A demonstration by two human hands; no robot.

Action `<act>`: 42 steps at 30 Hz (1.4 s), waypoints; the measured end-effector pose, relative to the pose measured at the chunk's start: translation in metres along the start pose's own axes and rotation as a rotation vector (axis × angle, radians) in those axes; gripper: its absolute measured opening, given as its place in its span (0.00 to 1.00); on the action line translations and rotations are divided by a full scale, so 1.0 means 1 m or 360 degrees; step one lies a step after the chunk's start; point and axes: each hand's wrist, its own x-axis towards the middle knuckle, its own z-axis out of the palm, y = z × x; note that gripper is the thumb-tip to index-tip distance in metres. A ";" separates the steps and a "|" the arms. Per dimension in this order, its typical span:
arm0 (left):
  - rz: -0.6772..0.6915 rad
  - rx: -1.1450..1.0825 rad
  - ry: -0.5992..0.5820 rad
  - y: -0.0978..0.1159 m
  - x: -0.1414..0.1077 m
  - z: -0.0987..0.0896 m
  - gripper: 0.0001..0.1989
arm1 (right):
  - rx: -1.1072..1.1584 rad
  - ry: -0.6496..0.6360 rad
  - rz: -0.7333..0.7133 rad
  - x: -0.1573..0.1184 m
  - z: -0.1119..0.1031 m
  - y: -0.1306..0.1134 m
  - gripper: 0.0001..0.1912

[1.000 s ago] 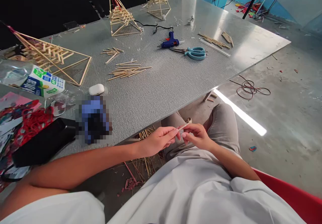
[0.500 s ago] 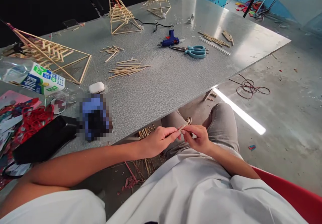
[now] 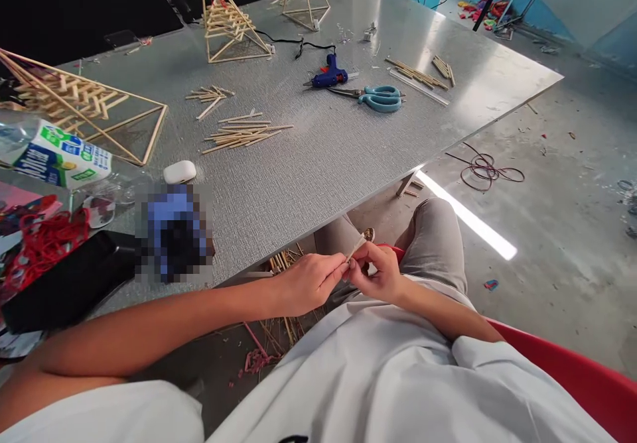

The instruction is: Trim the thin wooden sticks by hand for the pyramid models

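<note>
Snugly, 2 hands' fingers, L hand (image 3: 306, 285) & R hand (image 3: 379, 276), pinching slim stick (image 3: 355, 247).

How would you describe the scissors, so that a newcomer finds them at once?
On the grey table, find the dark blue glue gun. The scissors lie just right of it, slightly nearer the camera. Their light blue looped handles set them apart from the darker gun and the nearby wooden sticks.
</note>
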 end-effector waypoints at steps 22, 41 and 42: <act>-0.0227 -0.1016 -0.0159 0.016 0.000 -0.004 0.25 | -0.0856 0.0224 0.1009 0.029 -0.094 0.083 0.20; -0.0410 -0.0967 -0.0088 0.011 0.001 -0.002 0.27 | -0.0889 -0.0302 -0.0881 0.013 -0.055 -0.012 0.18; -0.0413 -0.1007 -0.0093 0.012 0.002 -0.002 0.28 | -0.0934 -0.0304 -0.0899 0.012 -0.054 -0.011 0.16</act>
